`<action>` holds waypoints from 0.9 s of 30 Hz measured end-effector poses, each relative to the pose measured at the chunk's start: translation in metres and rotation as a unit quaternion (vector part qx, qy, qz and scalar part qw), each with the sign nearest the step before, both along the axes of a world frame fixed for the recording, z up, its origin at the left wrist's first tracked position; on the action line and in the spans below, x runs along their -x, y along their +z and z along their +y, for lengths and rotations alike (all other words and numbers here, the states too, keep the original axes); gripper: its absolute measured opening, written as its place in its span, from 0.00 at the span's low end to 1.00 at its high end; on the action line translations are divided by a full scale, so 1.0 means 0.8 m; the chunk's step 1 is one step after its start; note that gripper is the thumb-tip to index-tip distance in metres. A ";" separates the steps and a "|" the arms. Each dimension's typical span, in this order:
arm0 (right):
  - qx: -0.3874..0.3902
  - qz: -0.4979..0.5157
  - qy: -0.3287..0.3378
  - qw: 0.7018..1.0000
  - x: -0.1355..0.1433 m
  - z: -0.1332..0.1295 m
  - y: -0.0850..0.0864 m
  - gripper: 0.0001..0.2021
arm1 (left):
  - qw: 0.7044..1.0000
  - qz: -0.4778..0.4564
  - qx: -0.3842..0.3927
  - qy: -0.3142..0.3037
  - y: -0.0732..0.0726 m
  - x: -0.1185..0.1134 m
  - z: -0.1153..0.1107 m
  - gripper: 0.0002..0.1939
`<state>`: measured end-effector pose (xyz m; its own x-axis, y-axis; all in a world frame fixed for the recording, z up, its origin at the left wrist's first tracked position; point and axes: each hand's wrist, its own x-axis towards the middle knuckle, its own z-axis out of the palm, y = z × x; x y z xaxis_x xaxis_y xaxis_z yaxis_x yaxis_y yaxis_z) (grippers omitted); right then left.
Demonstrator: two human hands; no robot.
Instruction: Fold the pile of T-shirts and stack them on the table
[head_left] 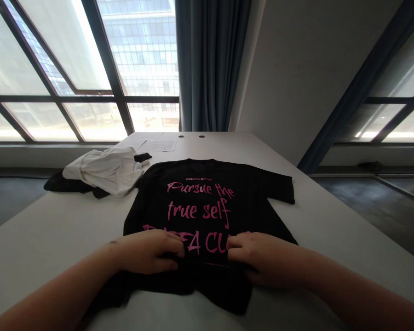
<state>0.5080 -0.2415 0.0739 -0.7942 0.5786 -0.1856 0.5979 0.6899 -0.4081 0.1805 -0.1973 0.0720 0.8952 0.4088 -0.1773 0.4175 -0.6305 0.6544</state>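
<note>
A black T-shirt (200,197) with pink lettering lies spread on the white table, its neckline away from me. One sleeve sticks out flat to the right. The lower part is bunched near my hands, and its loose edge hangs unevenly toward me. My left hand (152,252) is closed on the fabric at the left of the lowest big line of print. To the right of that line, my right hand (257,255) grips the cloth with curled fingers. Both hands cover part of the lettering. The fingertips are partly hidden in the dark cloth.
A heap of clothing, with a white garment (105,170) over a black garment (67,183), lies at the table's left edge. Papers (158,145) lie toward the back of the table (234,146), near two round holes. Windows and a blue curtain (210,64) stand behind.
</note>
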 end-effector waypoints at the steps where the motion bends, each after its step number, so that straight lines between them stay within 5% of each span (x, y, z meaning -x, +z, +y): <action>1: 0.002 0.017 0.003 1.000 -0.003 0.001 0.004 0.19 | 1.000 -0.017 0.024 0.003 0.002 0.003 0.003 0.04; 8: -0.037 0.130 -0.012 0.991 -0.030 0.008 0.026 0.17 | 0.989 0.047 0.094 0.106 -0.002 0.022 0.020 0.10; 14: -0.001 0.201 0.010 0.979 -0.035 0.008 0.029 0.21 | 0.981 0.054 -0.109 0.148 -0.015 0.015 0.023 0.05; 18: 0.062 0.207 0.028 0.976 -0.033 0.003 0.040 0.17 | 0.962 0.029 -0.264 0.062 -0.014 0.007 0.009 0.10; 21: 0.131 0.225 0.042 0.965 -0.034 0.001 0.047 0.16 | 0.954 0.035 -0.294 -0.033 -0.007 -0.003 -0.015 0.16; 24: 0.191 0.155 0.035 0.969 -0.038 0.003 0.044 0.17 | 0.957 0.066 -0.282 -0.013 -0.002 -0.010 -0.034 0.14; 27: 0.232 0.073 0.023 0.970 -0.041 0.009 0.034 0.16 | 0.951 0.091 -0.294 0.028 -0.006 -0.011 -0.036 0.28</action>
